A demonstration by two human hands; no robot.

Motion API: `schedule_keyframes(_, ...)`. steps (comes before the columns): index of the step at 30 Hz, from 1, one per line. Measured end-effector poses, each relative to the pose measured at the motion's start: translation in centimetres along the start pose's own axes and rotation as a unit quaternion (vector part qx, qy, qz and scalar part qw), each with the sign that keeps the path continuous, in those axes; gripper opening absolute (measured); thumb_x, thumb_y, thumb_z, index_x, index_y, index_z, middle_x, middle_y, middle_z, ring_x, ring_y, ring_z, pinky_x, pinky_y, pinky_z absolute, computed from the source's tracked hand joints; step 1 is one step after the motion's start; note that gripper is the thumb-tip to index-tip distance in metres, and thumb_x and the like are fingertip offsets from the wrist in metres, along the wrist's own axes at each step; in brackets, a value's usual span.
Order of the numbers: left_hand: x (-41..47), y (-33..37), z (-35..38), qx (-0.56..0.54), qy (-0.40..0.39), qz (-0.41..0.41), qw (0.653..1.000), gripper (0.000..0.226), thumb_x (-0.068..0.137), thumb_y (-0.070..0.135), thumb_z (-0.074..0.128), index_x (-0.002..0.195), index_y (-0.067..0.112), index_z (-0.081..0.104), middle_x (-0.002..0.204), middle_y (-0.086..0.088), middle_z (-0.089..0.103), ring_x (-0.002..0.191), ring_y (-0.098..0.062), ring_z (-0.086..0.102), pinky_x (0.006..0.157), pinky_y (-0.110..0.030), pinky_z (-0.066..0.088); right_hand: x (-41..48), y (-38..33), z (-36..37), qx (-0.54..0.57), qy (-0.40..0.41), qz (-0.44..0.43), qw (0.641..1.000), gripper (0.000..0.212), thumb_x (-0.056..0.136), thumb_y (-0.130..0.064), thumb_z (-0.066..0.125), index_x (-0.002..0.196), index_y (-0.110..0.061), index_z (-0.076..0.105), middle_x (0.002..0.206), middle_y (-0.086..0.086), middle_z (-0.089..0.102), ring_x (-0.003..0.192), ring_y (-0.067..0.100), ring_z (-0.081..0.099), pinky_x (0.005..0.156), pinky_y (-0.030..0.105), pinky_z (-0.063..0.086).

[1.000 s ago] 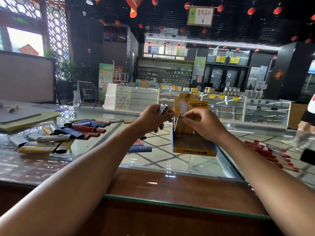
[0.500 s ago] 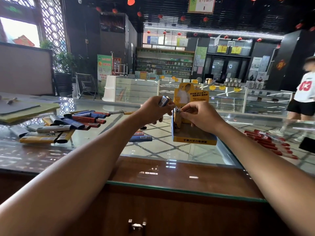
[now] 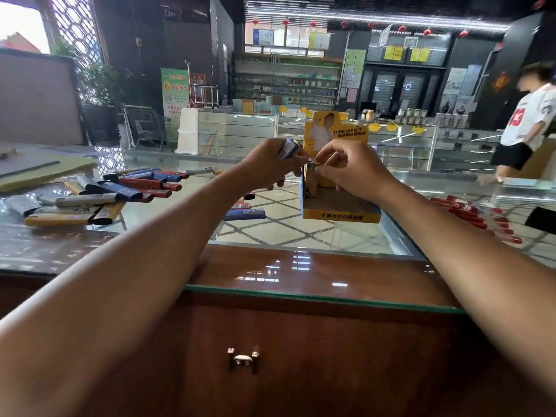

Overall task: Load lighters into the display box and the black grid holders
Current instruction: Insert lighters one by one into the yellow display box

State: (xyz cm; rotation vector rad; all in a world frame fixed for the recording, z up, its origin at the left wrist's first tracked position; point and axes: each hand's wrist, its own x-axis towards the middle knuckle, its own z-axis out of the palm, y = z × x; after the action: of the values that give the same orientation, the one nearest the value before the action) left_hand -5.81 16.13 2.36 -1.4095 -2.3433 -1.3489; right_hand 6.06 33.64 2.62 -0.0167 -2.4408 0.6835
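A yellow and blue display box [image 3: 341, 210] with a printed back card stands on the glass counter [image 3: 316, 236]. My left hand [image 3: 264, 168] grips a blue lighter [image 3: 288, 148] just left of the box. My right hand [image 3: 350, 170] pinches the top of a tan lighter [image 3: 310, 179] that stands upright at the box's left inner side. A pile of blue, red, yellow and silver lighters [image 3: 120, 191] lies on the counter to the left. One blue lighter [image 3: 245, 213] lies flat beside the box.
Red lighters [image 3: 475, 215] lie scattered on the glass at the right. Stacked sheets [image 3: 39, 170] sit at the far left. A person in a white shirt [image 3: 525, 121] stands beyond the counter on the right. A wooden drawer front with a metal handle [image 3: 243, 359] is below.
The view has tilted down a little. My right hand has set the tan lighter lower into the box's left side. The person on the right has come further into view.
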Motion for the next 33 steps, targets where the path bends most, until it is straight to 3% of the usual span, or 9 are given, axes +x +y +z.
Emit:
schedule_keyframes(11, -0.1, 0.3, 0.3, -0.007, 0.003, 0.033, 0.999, 0.019, 0.099, 0.025, 0.067, 0.108, 0.009, 0.069, 0.072, 0.004, 0.067, 0.046, -0.004, 0.051, 0.04, -0.017, 0.042, 0.0, 0.1, -0.1, -0.006, 0.001, -0.002, 1.0, 0.009, 0.1, -0.028, 0.065, 0.106, -0.022, 0.068, 0.091, -0.004, 0.071, 0.051, 0.005, 0.064, 0.049, 0.013, 0.046)
schedule_keyframes(18, -0.2, 0.6, 0.3, 0.002, 0.002, 0.053, 0.999, 0.023, 0.093, 0.026, 0.074, 0.105, 0.007, 0.07, 0.065, 0.007, 0.066, 0.044, -0.002, 0.051, 0.041, -0.018, 0.044, 0.2, -0.2, 0.3, 0.037, 0.035, -0.023, 0.998, 0.029, 0.107, -0.039, 0.05, 0.111, -0.019, 0.069, 0.086, -0.001, 0.075, 0.049, 0.011, 0.063, 0.055, 0.022, 0.047)
schedule_keyframes(24, -0.4, 1.0, 0.1, 0.036, -0.017, 0.073, 0.997, 0.015, 0.093, 0.023, 0.074, 0.086, 0.015, 0.063, 0.058, 0.021, 0.065, 0.042, 0.001, 0.052, 0.043, -0.014, 0.044, -0.4, -1.1, 0.2, 0.068, 0.024, -0.032, 0.997, 0.028, 0.105, -0.042, 0.053, 0.111, -0.018, 0.067, 0.063, -0.022, 0.066, 0.046, 0.009, 0.058, 0.05, 0.017, 0.045)
schedule_keyframes(28, -0.6, 1.2, 0.1, 0.037, -0.021, 0.077, 0.996, 0.02, 0.093, 0.022, 0.074, 0.079, 0.022, 0.059, 0.057, 0.021, 0.064, 0.042, 0.0, 0.053, 0.043, -0.017, 0.046, -0.4, -1.2, 0.2, 0.093, 0.022, -0.041, 0.995, 0.025, 0.103, -0.04, 0.058, 0.114, -0.019, 0.067, 0.08, -0.008, 0.07, 0.048, 0.011, 0.058, 0.049, 0.019, 0.044)
schedule_keyframes(33, -0.5, 1.2, 0.1, 0.035, -0.025, 0.071, 0.997, 0.021, 0.092, 0.024, 0.075, 0.078, 0.022, 0.059, 0.055, 0.019, 0.064, 0.042, -0.002, 0.053, 0.044, -0.021, 0.047, -0.4, -1.2, 0.1, 0.107, 0.03, -0.049, 0.993, 0.032, 0.098, -0.04, 0.067, 0.122, -0.018, 0.068, 0.089, 0.0, 0.068, 0.054, -0.004, 0.058, 0.052, 0.016, 0.046)
